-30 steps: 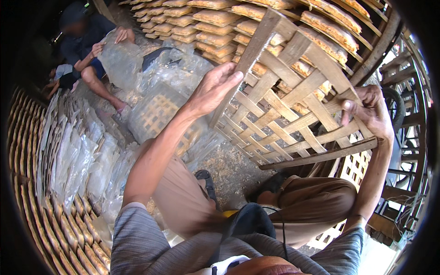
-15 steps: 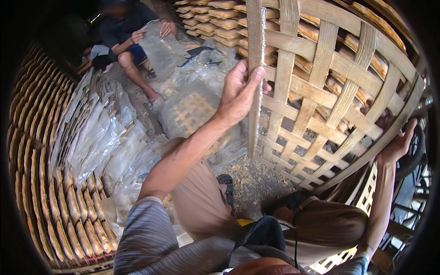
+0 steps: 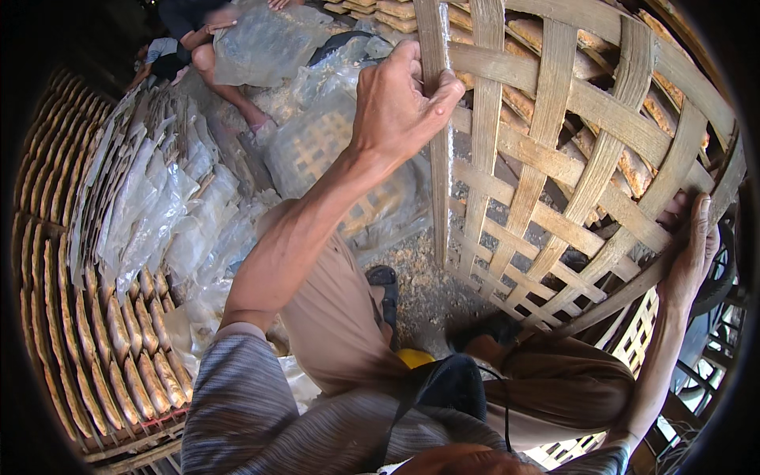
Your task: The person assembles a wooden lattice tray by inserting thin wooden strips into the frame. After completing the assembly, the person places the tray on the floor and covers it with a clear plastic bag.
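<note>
A flat, pale-brown lattice panel of woven wooden slats (image 3: 599, 162) stands tilted between both hands: left hand (image 3: 405, 104) gripping its straight left edge, right hand (image 3: 693, 257) holding its lower-right rim; long axis unclear.

Plastic sheets (image 3: 150, 206), cloudy and crumpled, are piling up in a layered stack at left. Rows of brown slabs (image 3: 47, 174) are running up the far left edge; more slabs (image 3: 146, 376) are filling the lower left. A co-worker (image 3: 188, 17), partly cut off at top, is holding a loose clear sheet (image 3: 269, 47). Another person (image 3: 161, 51) is showing dimly behind. A dark cloth (image 3: 339, 47) is lying near the loose sheet. A plastic-covered lattice panel (image 3: 317, 150) is lying on the crumb-strewn floor (image 3: 431, 305). Orange-brown stacked slabs (image 3: 397, 11) are sitting at top. A yellow object (image 3: 416, 359), mostly hidden, is peeking out low centre. A dark wheel (image 3: 719, 265) is standing at right, and a pale lattice (image 3: 636, 332) is showing lower right.
</note>
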A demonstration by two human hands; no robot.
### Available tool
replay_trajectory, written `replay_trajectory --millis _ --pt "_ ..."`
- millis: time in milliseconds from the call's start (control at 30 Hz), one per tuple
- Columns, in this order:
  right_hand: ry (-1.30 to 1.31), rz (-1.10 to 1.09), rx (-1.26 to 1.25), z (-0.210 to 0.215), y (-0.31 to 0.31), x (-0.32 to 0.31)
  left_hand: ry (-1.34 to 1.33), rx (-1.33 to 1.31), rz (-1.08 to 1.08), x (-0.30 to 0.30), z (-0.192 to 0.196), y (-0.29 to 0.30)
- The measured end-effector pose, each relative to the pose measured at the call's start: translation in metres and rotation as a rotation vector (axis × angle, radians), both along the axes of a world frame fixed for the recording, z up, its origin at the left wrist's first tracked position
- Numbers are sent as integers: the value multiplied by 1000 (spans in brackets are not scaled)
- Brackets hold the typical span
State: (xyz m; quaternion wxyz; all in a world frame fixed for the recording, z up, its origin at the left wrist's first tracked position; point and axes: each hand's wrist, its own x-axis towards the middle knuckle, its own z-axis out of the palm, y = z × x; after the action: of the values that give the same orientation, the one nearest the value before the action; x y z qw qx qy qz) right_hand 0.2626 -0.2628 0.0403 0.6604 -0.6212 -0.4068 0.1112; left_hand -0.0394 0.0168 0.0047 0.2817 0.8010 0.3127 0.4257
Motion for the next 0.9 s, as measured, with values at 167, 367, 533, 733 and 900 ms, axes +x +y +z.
replay_trajectory --millis 167,367,533,733,900 --pt "-19 -20 21 -3 0 3 -47 3 -67 1 -6 4" --pt "36 27 41 -5 -3 22 -311 -438 -468 -2 2 19" --pt "101 14 61 -4 7 19 -225 -381 -595 -8 -2 25" --pt "41 23 29 -1 7 7 -168 -299 -535 0 -21 20" --pt "0 30 -28 -1 8 4 -140 -366 -476 5 -22 17"
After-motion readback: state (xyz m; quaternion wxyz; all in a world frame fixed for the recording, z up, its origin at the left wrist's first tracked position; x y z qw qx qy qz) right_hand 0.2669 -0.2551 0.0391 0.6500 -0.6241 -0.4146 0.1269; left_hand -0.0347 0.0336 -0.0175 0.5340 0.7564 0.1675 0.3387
